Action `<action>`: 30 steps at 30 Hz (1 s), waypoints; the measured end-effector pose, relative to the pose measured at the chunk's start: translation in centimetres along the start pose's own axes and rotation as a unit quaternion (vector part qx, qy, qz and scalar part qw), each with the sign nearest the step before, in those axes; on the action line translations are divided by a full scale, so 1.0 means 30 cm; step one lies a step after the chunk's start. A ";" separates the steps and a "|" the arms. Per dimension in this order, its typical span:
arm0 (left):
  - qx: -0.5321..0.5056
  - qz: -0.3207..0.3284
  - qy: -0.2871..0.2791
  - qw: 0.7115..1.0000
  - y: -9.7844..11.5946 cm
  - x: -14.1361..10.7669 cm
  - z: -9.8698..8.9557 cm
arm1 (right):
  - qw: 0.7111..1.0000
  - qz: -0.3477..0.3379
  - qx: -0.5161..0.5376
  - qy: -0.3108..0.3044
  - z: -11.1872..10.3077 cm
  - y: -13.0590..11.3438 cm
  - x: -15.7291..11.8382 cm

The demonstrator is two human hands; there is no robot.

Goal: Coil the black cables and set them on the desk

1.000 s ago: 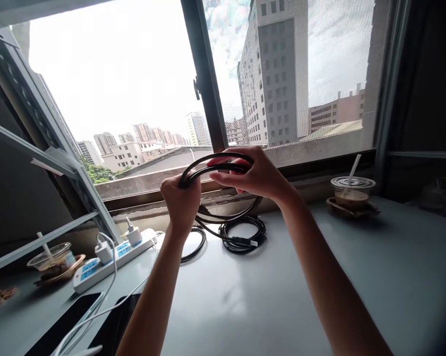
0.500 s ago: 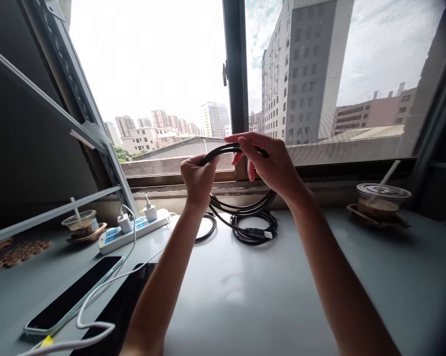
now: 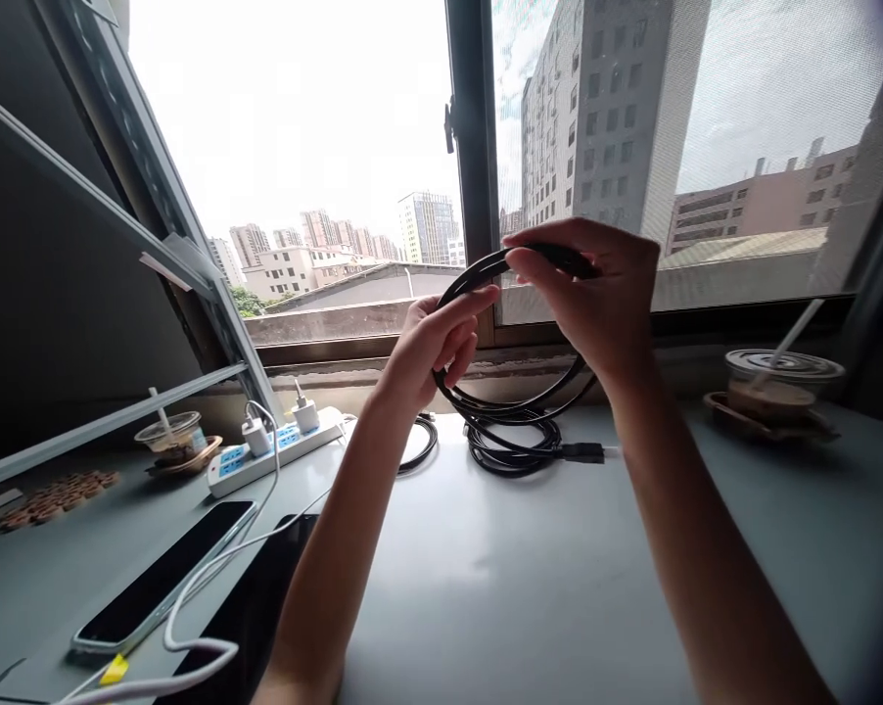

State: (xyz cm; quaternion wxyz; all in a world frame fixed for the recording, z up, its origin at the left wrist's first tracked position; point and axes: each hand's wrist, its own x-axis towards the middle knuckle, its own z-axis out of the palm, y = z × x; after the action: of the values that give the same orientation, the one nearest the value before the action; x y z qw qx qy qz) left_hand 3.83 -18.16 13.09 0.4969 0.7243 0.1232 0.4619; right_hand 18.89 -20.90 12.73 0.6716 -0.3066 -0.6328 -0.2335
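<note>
Black cable coil [image 3: 465, 279] held aloft

The left hand [image 3: 434, 343] curls around the coil's left side; the right hand [image 3: 603, 289] pinches its top between thumb and fingers. It hangs above the worktop [image 3: 486, 597], near the back edge. Below, a second coil [image 3: 511, 465] lies by that edge, with a power strip [image 3: 284, 455] farther left.

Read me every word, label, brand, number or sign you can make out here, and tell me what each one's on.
No text can be read in this picture.
Power strip: any print on its blue panels is too small to read.
Left cup: a pale patch, too blurred to read.
Yellow tag: no lettering can be made out.
Held black cable: no lettering can be made out.
</note>
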 end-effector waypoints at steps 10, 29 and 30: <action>0.066 -0.003 0.171 0.983 -0.098 0.027 0.064 | 0.997 -0.045 -0.059 -0.028 0.016 0.047 -0.020; 0.103 -0.357 -0.156 0.915 -0.287 0.091 -0.023 | 0.985 -0.109 -0.135 -0.012 0.003 -0.104 -0.020; 0.083 -0.370 -0.176 0.908 -0.295 0.094 -0.027 | 0.986 -0.110 -0.127 -0.020 0.011 -0.122 -0.022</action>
State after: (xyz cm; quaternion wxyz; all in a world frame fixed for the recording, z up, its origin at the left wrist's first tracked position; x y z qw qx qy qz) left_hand 7.18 -11.67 7.32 0.5836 0.7352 0.3306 0.0980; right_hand 16.03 -23.28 12.50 0.5843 -0.3225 -0.6413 -0.3786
